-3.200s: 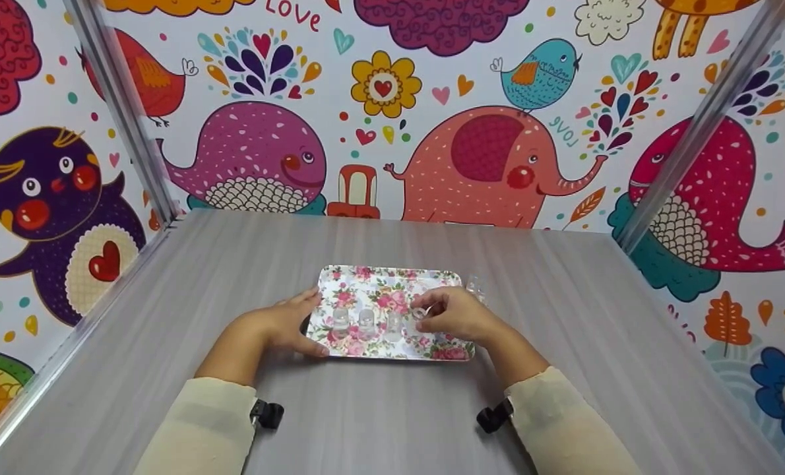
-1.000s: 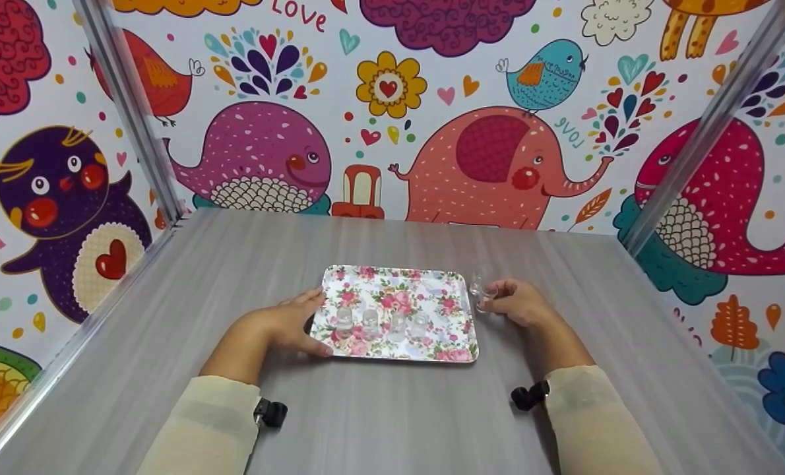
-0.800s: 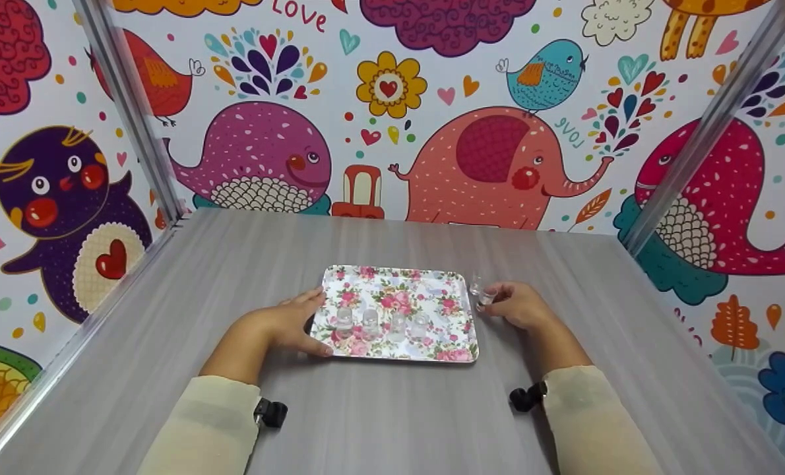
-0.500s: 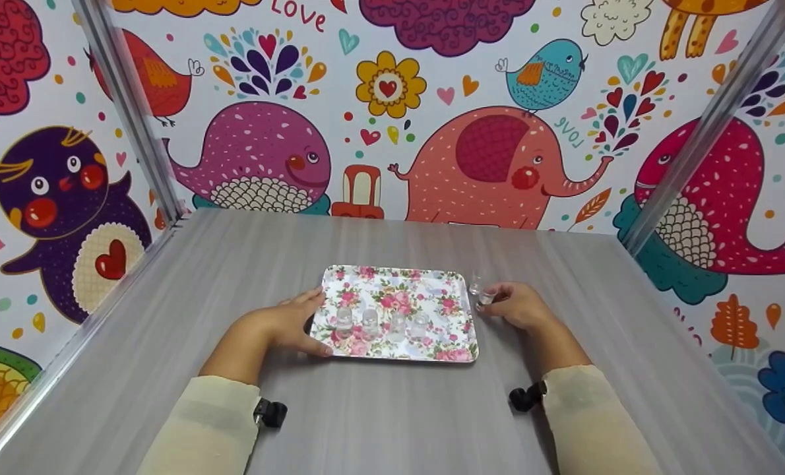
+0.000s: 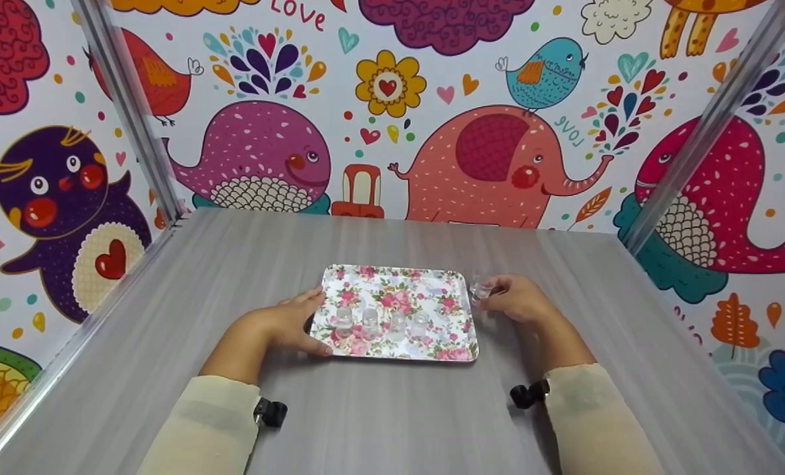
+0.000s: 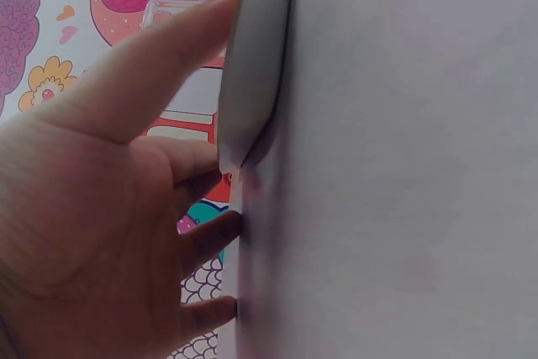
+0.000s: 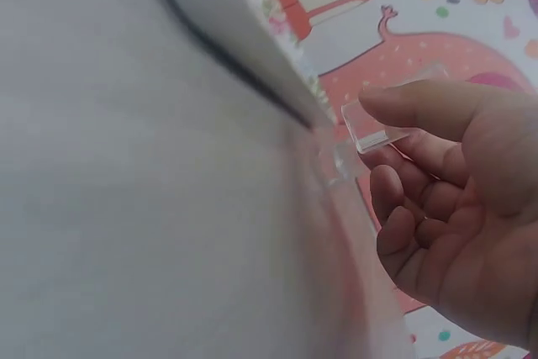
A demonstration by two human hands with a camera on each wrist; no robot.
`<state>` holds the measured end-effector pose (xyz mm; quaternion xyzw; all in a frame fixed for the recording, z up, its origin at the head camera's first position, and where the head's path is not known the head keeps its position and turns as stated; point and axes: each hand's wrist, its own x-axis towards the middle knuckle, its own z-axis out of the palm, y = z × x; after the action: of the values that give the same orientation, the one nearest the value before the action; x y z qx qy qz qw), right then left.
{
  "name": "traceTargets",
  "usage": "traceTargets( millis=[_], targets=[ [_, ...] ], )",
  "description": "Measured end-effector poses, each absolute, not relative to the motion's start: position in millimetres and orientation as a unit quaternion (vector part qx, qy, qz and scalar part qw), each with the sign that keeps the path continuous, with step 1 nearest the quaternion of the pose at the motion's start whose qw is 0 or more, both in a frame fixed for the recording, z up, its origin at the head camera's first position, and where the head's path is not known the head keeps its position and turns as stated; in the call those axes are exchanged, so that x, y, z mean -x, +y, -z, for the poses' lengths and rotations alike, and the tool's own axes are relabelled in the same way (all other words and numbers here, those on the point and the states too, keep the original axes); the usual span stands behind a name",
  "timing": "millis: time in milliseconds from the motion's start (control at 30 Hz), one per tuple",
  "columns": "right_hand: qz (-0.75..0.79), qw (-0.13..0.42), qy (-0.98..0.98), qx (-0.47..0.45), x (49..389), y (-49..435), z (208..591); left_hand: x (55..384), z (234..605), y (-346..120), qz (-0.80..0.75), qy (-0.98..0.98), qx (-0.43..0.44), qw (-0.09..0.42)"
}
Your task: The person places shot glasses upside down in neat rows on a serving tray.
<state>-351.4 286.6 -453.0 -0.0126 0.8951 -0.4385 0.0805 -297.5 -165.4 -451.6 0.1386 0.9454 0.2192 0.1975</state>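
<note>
1. Head view: note four clear cups [image 5: 370, 323] in a row on the near half of the floral tray [image 5: 392, 297], too transparent to tell which way up.
2. Find another clear cup, the held cup [image 7: 370, 134], just right of the tray, pinched between thumb and forefinger of the right hand [image 5: 518, 300], with the other fingers curled in.
3. See the left hand [image 5: 283, 323] against the tray's left edge, spread rather than gripping, with the thumb by the near-left corner.
4. For a sound hold, pinch the cup's sides lightly but firmly; allow for likely slipperiness.
5. Lift above the tray's rim before any crossing, and avoid brushing the row, probably easy to topple.
6. Steady the tray with the left hand, without tilting.
7. Under the tray, note a grey, streaky table [image 5: 399, 409], smooth-looking, reaching well past every edge.
8. Beyond the tray, look up to a wall [image 5: 432, 66] printed with bright cartoon animals, framed by metal posts [image 5: 135, 125] far left and far right.
</note>
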Motion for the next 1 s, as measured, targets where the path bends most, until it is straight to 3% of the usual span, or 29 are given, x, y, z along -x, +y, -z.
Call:
traceTargets(
  millis=[367,1000],
  targets=[
    [0.432,0.085,0.897,0.028,337.1,265.0,434.4,298.9,454.0,-165.3,-0.220,0.946,-0.137,0.197],
    [0.467,0.082,0.865,0.162,319.6,234.9,423.1,300.4,454.8,-165.9,-0.219,0.945,-0.139,0.198]
  ],
)
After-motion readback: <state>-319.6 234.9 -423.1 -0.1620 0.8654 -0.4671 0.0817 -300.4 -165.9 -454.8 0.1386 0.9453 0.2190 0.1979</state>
